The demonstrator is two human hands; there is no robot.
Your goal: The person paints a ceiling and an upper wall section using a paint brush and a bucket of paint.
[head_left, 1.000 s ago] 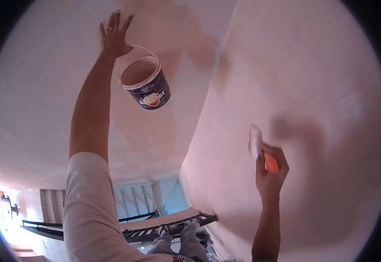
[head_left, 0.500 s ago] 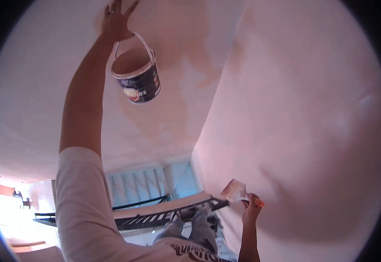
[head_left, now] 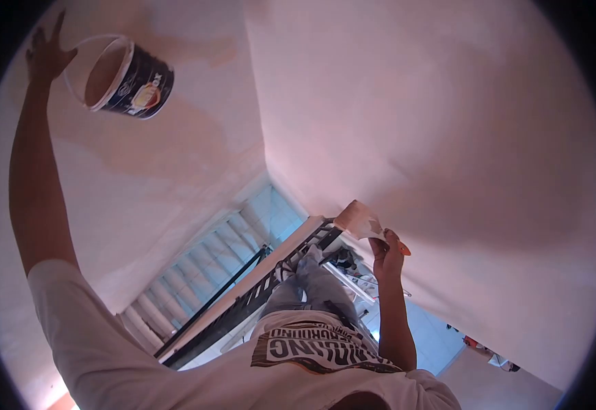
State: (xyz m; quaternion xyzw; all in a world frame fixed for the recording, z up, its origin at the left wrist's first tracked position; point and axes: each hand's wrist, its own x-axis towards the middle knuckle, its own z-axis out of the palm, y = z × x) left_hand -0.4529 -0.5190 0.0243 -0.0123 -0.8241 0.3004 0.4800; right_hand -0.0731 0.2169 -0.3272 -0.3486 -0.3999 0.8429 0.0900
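Note:
My left hand (head_left: 45, 51) is raised at the upper left with its fingers spread near the pink surface overhead. The thin white handle of a dark paint bucket (head_left: 128, 76) hangs from it, and the bucket tilts to the right. Lower down, right of centre, my right hand (head_left: 388, 256) grips a paintbrush (head_left: 359, 220) by its orange handle. The wide, pale bristles point up and left, off the pink wall (head_left: 448, 137).
Below me my legs in jeans (head_left: 311, 287) stand on a dark plank or scaffold (head_left: 243, 301). A pale tiled surface (head_left: 202, 270) shows beyond it. Wet, darker paint patches (head_left: 147, 143) mark the left surface. Small items lie on the floor (head_left: 489, 352) at the lower right.
My right hand has dropped from the wall with the brush and now holds it low. My left hand and the bucket have shifted to the upper left as the view swung.

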